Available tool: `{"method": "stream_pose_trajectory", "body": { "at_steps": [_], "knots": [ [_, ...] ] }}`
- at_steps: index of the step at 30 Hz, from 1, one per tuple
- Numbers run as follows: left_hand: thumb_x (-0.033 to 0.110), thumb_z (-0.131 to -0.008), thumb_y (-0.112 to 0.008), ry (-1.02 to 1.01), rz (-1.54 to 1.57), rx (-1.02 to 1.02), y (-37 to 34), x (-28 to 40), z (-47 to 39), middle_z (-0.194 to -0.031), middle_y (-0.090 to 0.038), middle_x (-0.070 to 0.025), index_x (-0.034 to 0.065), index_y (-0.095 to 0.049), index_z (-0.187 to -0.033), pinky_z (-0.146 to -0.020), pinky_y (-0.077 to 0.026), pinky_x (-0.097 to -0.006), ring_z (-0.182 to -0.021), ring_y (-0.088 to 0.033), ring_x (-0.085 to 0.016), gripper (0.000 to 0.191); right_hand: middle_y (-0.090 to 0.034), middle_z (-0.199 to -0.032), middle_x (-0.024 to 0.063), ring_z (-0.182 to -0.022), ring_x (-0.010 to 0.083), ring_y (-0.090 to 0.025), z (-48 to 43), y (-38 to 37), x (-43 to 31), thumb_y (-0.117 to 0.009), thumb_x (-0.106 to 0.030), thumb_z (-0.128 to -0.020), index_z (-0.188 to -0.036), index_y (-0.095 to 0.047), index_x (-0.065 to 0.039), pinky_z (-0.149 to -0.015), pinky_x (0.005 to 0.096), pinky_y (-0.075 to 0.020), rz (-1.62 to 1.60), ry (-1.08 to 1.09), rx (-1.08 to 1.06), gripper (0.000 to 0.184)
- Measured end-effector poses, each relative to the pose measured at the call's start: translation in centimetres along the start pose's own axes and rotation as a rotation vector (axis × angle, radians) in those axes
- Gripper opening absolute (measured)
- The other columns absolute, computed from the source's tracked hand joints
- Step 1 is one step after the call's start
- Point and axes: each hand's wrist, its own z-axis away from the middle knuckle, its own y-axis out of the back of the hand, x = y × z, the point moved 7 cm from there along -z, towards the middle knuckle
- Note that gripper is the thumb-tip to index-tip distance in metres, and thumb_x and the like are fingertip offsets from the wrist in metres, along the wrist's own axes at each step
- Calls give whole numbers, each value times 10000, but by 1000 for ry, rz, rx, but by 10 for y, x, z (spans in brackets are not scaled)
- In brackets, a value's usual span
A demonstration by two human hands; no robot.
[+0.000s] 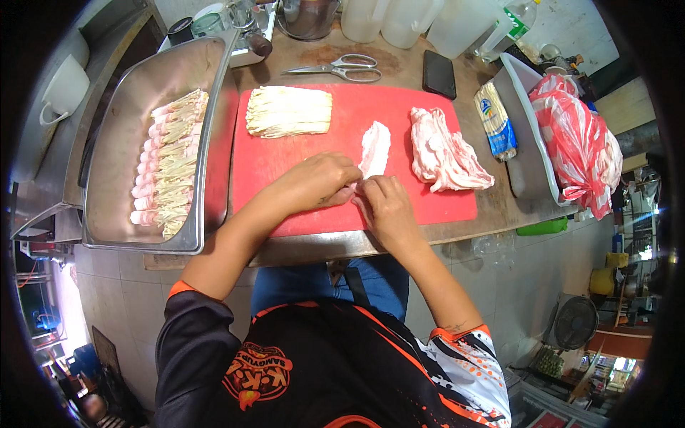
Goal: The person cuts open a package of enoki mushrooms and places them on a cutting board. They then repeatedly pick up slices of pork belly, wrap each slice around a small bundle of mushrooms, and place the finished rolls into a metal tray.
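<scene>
Both my hands meet near the front edge of a red cutting board [299, 160]. My left hand [332, 179] and my right hand [382, 200] pinch the near end of a thin raw meat slice [376, 144], whose far part lies flat on the board. What is between the fingertips is mostly hidden. A block of enoki mushrooms [289, 111] lies at the board's back left, and a pile of raw meat slices [444, 152] at its right. In the deep steel pan [128, 107] on the left, several meat-wrapped enoki bundles [168, 166] sit in a row.
Behind the board lie scissors [342, 68] and a black phone [439, 74]. Plastic pitchers [406, 21] line the back. To the right are a packaged enoki bundle [495, 120], a grey plastic tub [527, 134] and a red-and-white plastic bag [575, 139].
</scene>
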Motion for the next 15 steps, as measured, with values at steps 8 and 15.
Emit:
{"method": "stream_pose_trajectory", "body": {
  "at_steps": [8, 15],
  "knots": [
    [128, -681, -628, 79, 124, -115, -10, 1, -1, -758, -588, -215, -47, -604, -801, -738, -463, -428, -780, -578, -382, 214, -543, -828, 127, -763, 299, -512, 7, -2, -7, -572, -60, -791, -960, -525, -13, -696, 386, -407, -17, 85, -73, 182],
    [152, -699, -641, 152, 167, 18, 0, 11, 17, -885, -583, -175, -18, -615, -861, -793, -439, -407, -897, -551, -341, 237, -583, -849, 126, -781, 310, -545, 10, 5, 4, -638, -42, -782, -903, -601, -26, -712, 387, -431, -225, -123, -168, 128]
  ]
}}
